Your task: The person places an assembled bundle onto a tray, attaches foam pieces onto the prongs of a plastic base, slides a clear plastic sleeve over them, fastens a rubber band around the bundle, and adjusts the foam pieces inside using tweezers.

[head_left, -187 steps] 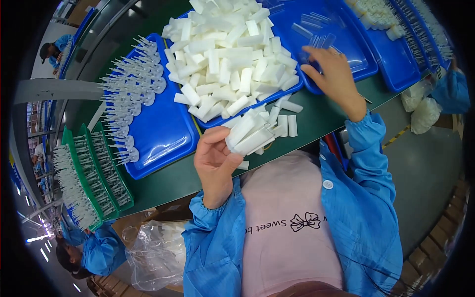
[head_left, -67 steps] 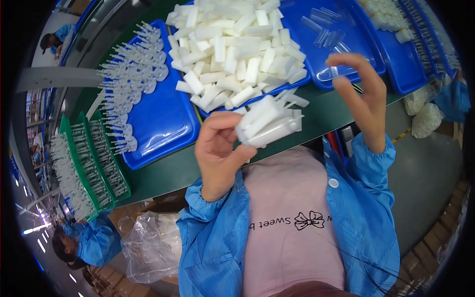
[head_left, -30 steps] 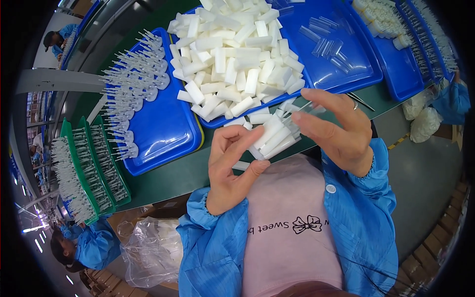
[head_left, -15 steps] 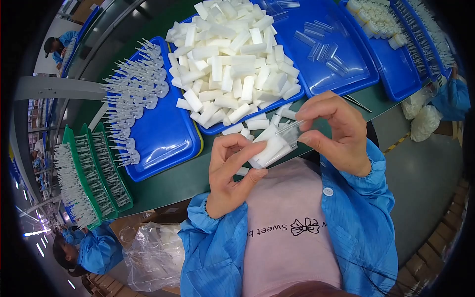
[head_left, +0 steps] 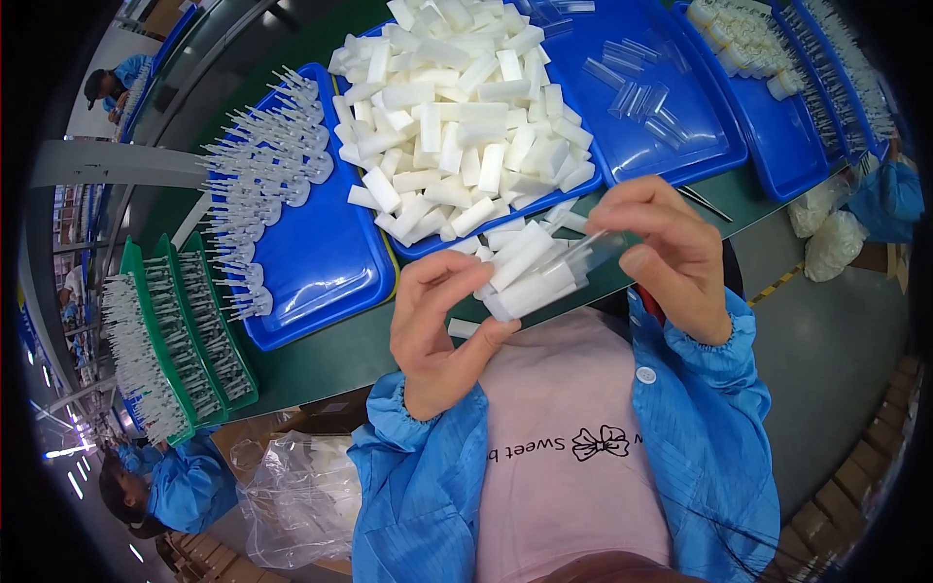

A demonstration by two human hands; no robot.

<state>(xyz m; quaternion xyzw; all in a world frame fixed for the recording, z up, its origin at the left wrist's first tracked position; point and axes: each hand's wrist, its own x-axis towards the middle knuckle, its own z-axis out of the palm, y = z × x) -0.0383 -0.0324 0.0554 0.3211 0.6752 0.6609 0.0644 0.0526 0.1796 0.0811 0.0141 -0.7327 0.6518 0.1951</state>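
White foam sticks [head_left: 525, 272] sit bunched in the left hand [head_left: 442, 335]; the right hand [head_left: 671, 248], back from the tray, now pinches a clear tube [head_left: 593, 251] against them.

Your left hand [head_left: 442, 330] grips a bundle of white foam sticks [head_left: 525, 272] above the green table [head_left: 321, 355], while your right hand [head_left: 671, 253] pinches a clear plastic tube [head_left: 593, 255] against the bundle's end. Just beyond lies a blue tray [head_left: 573, 185] heaped with more white sticks [head_left: 457, 117]. To your left, another blue tray [head_left: 321, 272] carries clear pronged parts [head_left: 258, 165], beside green racks [head_left: 185, 330].
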